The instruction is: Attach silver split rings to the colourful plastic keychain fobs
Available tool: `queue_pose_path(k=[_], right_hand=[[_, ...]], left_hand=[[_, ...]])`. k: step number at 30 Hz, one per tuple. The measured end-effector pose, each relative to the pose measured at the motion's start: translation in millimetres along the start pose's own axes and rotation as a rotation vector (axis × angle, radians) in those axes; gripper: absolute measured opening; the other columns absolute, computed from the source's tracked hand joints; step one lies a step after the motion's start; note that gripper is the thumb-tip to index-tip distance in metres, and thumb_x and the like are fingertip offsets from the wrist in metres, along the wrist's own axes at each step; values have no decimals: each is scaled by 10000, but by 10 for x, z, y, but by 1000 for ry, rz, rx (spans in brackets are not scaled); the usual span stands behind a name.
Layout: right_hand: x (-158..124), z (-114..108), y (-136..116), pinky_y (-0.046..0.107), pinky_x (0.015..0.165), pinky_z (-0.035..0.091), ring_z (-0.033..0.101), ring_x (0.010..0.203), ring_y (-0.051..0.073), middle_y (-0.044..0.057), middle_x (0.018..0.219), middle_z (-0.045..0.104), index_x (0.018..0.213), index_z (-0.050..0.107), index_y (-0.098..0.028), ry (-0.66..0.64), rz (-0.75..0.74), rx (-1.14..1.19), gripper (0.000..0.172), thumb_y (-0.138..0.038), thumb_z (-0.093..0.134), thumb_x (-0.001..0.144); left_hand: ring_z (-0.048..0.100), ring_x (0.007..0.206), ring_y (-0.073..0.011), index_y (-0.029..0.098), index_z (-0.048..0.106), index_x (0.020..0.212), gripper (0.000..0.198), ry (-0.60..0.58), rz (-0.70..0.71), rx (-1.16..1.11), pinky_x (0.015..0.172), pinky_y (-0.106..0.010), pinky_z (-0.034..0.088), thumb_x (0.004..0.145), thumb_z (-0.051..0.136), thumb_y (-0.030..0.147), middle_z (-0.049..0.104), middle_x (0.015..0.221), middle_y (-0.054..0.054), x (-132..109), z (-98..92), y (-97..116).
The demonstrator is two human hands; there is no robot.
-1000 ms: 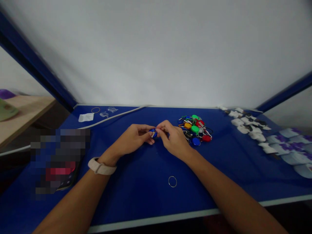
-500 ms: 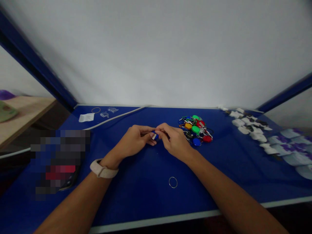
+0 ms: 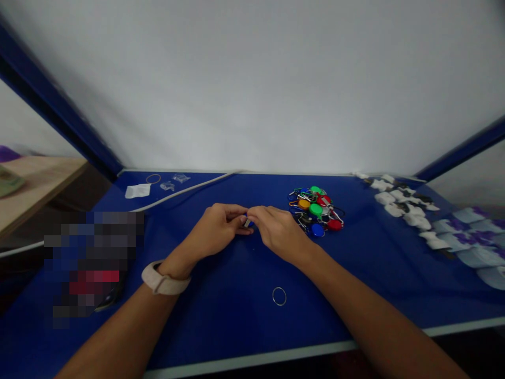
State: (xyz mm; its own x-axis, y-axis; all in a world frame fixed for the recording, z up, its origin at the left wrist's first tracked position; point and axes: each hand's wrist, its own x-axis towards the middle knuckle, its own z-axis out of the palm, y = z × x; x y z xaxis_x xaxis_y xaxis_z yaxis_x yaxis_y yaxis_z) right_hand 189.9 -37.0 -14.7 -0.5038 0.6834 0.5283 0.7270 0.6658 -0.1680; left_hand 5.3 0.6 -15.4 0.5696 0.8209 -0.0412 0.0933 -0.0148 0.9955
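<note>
My left hand (image 3: 219,229) and my right hand (image 3: 276,231) meet over the middle of the blue table (image 3: 221,321). Between their fingertips both pinch a small blue key tag (image 3: 248,223) with a white label; it is mostly hidden by the fingers. A loose metal key ring (image 3: 279,296) lies flat on the table nearer to me, below my right forearm. A heap of coloured key tags (image 3: 316,209), green, red, blue and orange with metal rings, lies just right of my right hand.
Rows of white and pale purple pieces (image 3: 418,216) lie along the right side. A white cable (image 3: 185,190), a white packet (image 3: 138,190) and a ring sit at the back left. A blurred-out dark object (image 3: 92,263) lies at the left.
My hands have closed in more tightly round the blue tag and lowered slightly; my right hand's fingers now cover most of it. The ring and the heap have not moved.
</note>
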Motion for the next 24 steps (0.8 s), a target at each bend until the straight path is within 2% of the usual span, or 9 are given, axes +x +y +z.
queue_pose_path(k=[3, 7, 13, 18, 24], right_hand=[[8, 0, -1, 306, 734, 455, 591, 728, 178, 69, 833, 666, 992, 603, -125, -27, -72, -100, 238, -98, 366, 1006], [38, -31, -18, 325, 697, 430, 555, 683, 186, 68, 778, 634, 945, 615, -115, -2, -132, -201, 284, -70, 338, 990], [75, -75, -36, 332, 671, 411, 543, 671, 190, 63, 742, 615, 922, 622, -117, 47, -181, -234, 320, -73, 316, 1002], [60, -60, -55, 334, 696, 430, 573, 716, 195, 80, 794, 653, 1049, 626, -71, 66, -197, -230, 304, -79, 324, 1011], [60, -40, -81, 330, 708, 437, 595, 739, 192, 77, 800, 664, 1075, 625, -69, 69, -205, -233, 302, -86, 330, 1014]], left_hand=[[750, 846, -235, 168, 765, 1003, 216, 51, -2, 5, 859, -413, 621, 871, 629, 271, 771, 974, -75, -1, 35, 2], [753, 826, -243, 152, 762, 959, 182, 152, -24, 22, 825, -407, 630, 854, 639, 234, 777, 934, -77, -21, 88, 109], [756, 809, -218, 140, 749, 904, 152, 281, -30, 98, 771, -329, 630, 847, 609, 120, 779, 882, -64, -46, 176, 265], [750, 818, -199, 133, 727, 982, 178, 305, -18, 26, 767, -307, 615, 853, 606, 124, 780, 905, -59, -26, 173, 271], [732, 887, -220, 128, 736, 985, 184, 312, 48, 112, 834, -332, 570, 839, 634, 174, 776, 932, -76, -14, 111, 264]])
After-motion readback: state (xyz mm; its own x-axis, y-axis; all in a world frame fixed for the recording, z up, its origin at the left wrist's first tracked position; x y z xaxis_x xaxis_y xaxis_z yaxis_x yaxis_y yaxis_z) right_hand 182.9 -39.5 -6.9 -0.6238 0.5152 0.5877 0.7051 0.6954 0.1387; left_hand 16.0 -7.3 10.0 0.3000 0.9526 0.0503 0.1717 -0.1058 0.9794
